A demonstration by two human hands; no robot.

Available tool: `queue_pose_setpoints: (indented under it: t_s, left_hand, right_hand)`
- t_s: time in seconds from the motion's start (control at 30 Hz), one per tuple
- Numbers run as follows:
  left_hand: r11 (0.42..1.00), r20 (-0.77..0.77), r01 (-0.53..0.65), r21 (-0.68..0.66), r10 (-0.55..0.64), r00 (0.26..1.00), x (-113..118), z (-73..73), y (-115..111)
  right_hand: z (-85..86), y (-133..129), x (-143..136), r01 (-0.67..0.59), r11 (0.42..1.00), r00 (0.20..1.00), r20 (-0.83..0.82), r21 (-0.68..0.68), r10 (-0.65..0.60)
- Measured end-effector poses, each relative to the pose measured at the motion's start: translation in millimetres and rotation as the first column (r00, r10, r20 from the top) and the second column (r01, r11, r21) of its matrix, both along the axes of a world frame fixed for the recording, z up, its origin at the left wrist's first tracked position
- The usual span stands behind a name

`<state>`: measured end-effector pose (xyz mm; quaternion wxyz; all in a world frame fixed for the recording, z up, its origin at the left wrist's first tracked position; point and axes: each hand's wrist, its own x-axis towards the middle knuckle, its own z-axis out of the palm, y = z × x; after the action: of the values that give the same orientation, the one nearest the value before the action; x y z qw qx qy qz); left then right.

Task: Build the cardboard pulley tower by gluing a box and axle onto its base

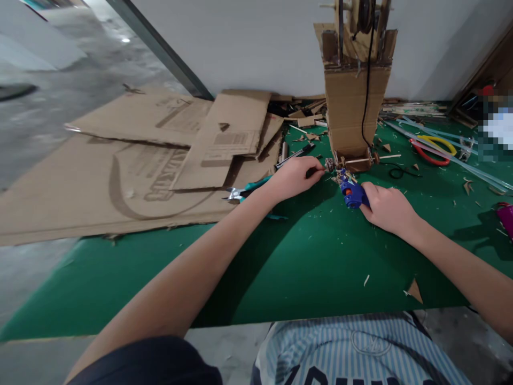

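Standing at the far middle of the green mat (280,267), a tall cardboard model (355,107) rises out of the top of the view, just beyond both hands. The left hand (294,176) reaches to its base from the left, fingertips pinched together on a small dark piece beside the wooden axle (360,159) that crosses the foot of the model. The right hand (387,207) lies just to the right and nearer, closed around the grip of a blue glue gun (351,193) whose nozzle points up-left to the same spot at the base. Model body: plain brown corrugated board, upright, open at the bottom, with a black cord (367,80) hanging down its front. Flattened cardboard sheets (120,176) lie to the left; teal-handled pliers (244,191) rest beside the left forearm.
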<state>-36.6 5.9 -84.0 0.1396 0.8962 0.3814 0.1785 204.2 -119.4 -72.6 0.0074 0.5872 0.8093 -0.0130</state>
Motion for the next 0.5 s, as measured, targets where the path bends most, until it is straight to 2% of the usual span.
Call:
queue_pose_setpoints:
  t_s: [0.5]
  left_hand:
    - [0.998, -0.066, -0.053, 0.02, 0.055, 0.996, 3.8, -4.0, 4.9]
  right_hand:
    - [-1.2, -0.2, 0.6, 0.006, 1.0, 1.0, -0.025, 0.008, -0.006]
